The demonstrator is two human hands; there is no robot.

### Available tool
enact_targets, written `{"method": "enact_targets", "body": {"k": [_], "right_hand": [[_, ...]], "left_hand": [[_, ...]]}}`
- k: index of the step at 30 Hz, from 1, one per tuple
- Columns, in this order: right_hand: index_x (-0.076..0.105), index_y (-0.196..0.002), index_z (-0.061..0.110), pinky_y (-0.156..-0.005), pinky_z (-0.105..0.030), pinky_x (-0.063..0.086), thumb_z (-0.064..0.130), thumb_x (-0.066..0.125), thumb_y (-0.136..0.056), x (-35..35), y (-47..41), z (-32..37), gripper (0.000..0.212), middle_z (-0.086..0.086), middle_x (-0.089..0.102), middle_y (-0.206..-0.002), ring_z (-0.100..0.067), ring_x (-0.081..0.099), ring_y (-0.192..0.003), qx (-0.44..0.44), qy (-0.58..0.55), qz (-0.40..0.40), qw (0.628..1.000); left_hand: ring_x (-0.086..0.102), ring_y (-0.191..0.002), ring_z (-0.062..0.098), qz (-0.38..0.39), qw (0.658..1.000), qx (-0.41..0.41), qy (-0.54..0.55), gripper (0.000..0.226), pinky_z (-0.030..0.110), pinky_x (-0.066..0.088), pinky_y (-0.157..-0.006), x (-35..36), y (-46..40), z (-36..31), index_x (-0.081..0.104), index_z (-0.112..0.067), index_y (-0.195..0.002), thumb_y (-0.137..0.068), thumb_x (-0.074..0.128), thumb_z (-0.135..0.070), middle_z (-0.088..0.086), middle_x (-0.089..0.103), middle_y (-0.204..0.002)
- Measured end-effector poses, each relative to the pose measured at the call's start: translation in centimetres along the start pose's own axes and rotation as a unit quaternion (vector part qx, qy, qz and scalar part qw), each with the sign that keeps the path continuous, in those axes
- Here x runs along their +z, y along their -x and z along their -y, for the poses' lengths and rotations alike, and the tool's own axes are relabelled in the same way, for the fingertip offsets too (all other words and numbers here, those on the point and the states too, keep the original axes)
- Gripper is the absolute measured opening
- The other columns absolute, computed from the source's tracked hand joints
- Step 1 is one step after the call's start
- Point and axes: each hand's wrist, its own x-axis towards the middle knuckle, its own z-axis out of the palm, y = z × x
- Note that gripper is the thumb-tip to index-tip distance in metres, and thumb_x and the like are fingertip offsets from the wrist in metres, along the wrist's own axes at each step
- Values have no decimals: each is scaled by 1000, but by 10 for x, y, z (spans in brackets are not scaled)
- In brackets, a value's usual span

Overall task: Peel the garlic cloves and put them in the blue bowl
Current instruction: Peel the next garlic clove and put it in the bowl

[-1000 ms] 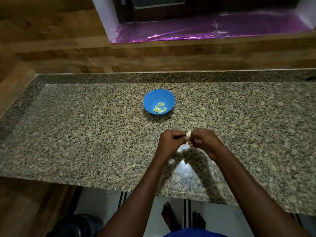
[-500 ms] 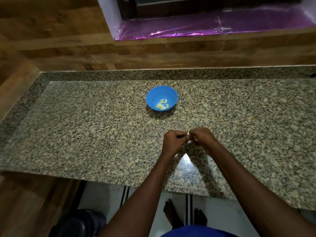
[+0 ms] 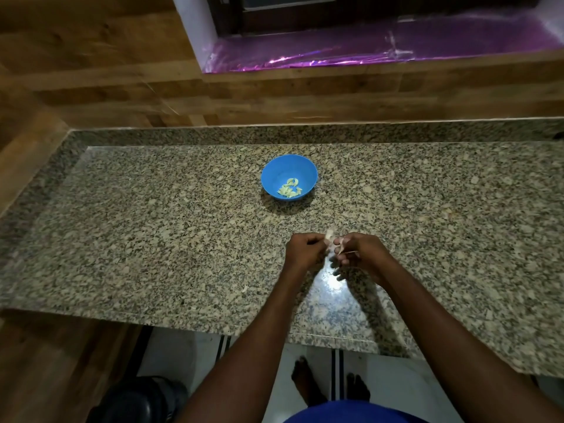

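Both hands, left (image 3: 305, 251) & right (image 3: 363, 254), pinched a garlic clove (image 3: 329, 236) at frame centre w/ skin half off; it could've slipped onto the counter (image 3: 152, 239), short of the blue bowl (image 3: 289, 181) above.

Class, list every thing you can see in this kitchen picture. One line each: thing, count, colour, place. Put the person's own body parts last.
Countertop: one, speckled grey-beige granite, across the middle.
Blue bowl: one, blue, on the countertop beyond the hands.
Peeled garlic cloves: several, pale yellow, inside the blue bowl; exact count unclear.
Garlic clove: one, whitish, pinched between both hands above the countertop.
Garlic skin: one strip, pale, at the right hand's fingertips.
Wall panelling: wooden brown, behind the countertop.
Window sill: one, shiny purple, top.
Left hand: one, grips the clove.
Right hand: one, pinches the skin.
Feet: two, bare, on the pale floor below.
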Motion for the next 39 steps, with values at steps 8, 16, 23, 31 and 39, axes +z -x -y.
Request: {"method": "enact_targets", "body": {"k": [8, 16, 23, 31, 39], "right_hand": [[58, -101, -17, -71, -68, 55, -8, 62, -93, -13, 1, -17, 13, -32, 66, -80, -39, 66, -68, -21, 1, 6, 1000], [62, -84, -8, -56, -48, 60, -11, 70, -84, -9, 5, -17, 8, -19, 63, -68, -26, 60, -50, -35, -38, 1, 999], [68, -84, -12, -60, -56, 61, -5, 76, -81, -13, 1, -26, 11, -18, 67, -60, -29, 65, -53, -43, -5, -8, 999], [65, -88, -11, -55, -46, 61, -5, 74, -83, -20, 1, -31, 12, -16, 66, -60, -27, 62, -54, -60, -9, -18, 998], [62, -89, 3, -62, -52, 58, 3, 66, -91, -20, 1, -32, 4, -19, 56, -61, -25, 50, -49, 9, -73, 12, 997]], "left_hand": [[71, -84, 21, -32, 981, 65, -181, 23, 28, 49, -70, -3, -1, 19, 81, -13, -100, -92, 71, -31, 9, 78, -90], [72, -88, 18, -92, 987, 68, -108, 22, 26, 57, -79, 4, 19, 3, 77, -8, -112, -91, 70, -12, 10, 77, -104], [66, -60, 10, -13, 999, 9, 41, 6, 21, 55, -54, 18, 27, -5, 78, -4, -88, -82, 76, -4, 11, 75, -79], [64, -53, 16, 32, 983, -127, 125, 8, 29, 56, -55, 22, 20, 1, 76, -2, -88, -84, 75, -9, 15, 74, -72], [54, -44, 15, 5, 980, -142, 141, 9, 25, 50, -47, 27, 19, -6, 73, 6, -89, -88, 69, -2, 12, 66, -62]]}}
